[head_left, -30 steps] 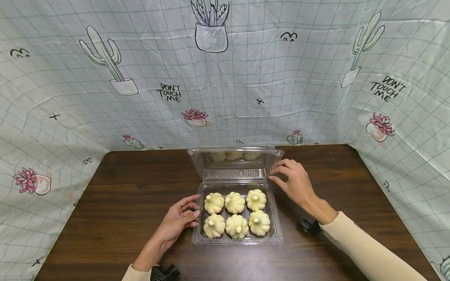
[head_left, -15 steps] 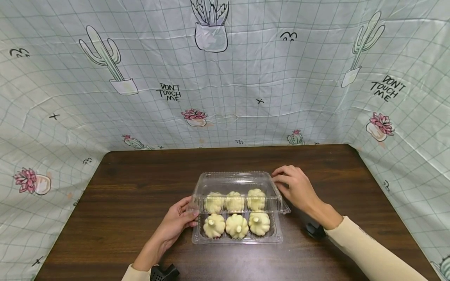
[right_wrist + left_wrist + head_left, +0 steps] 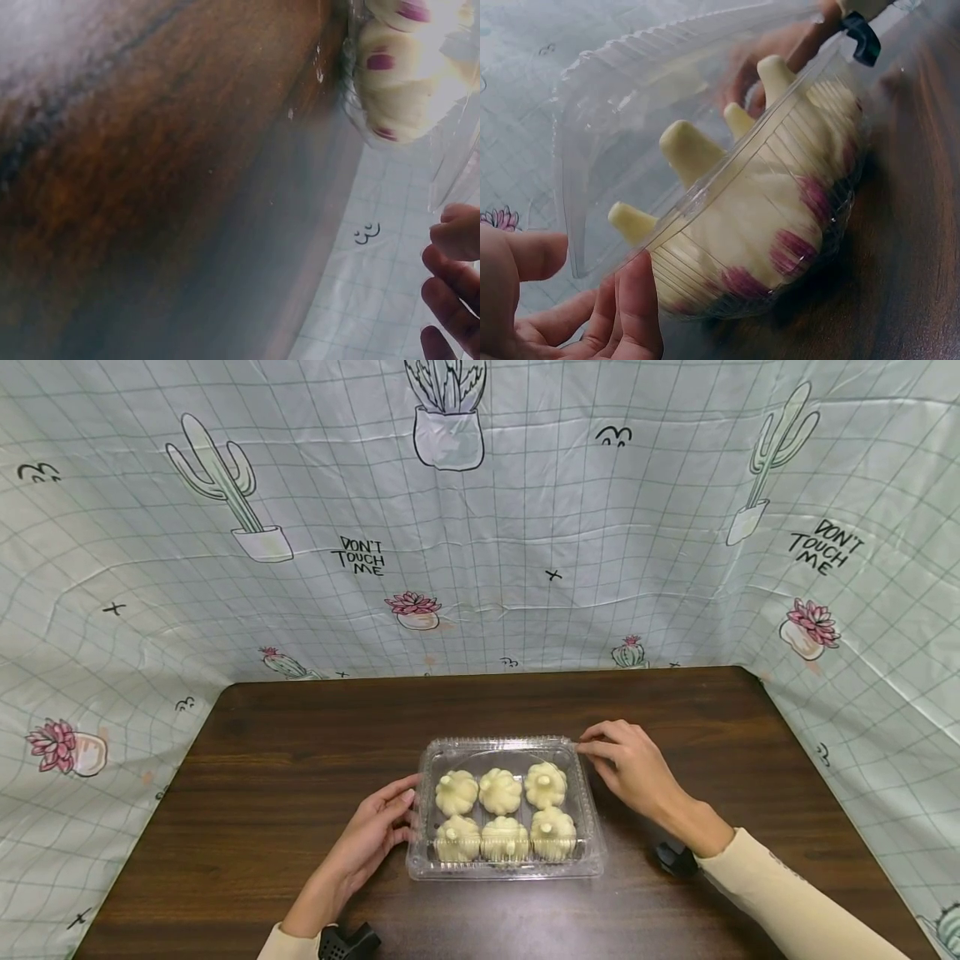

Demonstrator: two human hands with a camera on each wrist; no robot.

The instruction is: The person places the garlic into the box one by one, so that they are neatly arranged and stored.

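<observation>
A clear plastic clamshell box (image 3: 504, 872) stands on the table with its lid (image 3: 498, 745) folded down over the base. Inside sit several cream garlic bulbs (image 3: 500, 792) in two rows, stems up, with purple streaks low on their sides in the left wrist view. At the box's left side is my left hand (image 3: 371, 831), its fingertips (image 3: 636, 281) right at the rim and the thumb held apart from them. My right hand (image 3: 630, 768) is at the back right corner, fingers loosely bent, fingertips close to the lid's edge.
The dark wooden table (image 3: 300, 735) ends at the back against a hung white grid-patterned cloth (image 3: 480, 552) with cactus drawings, which also closes off both sides. A black wrist camera (image 3: 677, 858) sits below the right wrist and another black wrist camera (image 3: 348, 942) at the left.
The lid has swung forward from standing upright behind the base to lying over the bulbs. My right hand has shifted slightly downward; the left hand's thumb has moved a little off the rim.
</observation>
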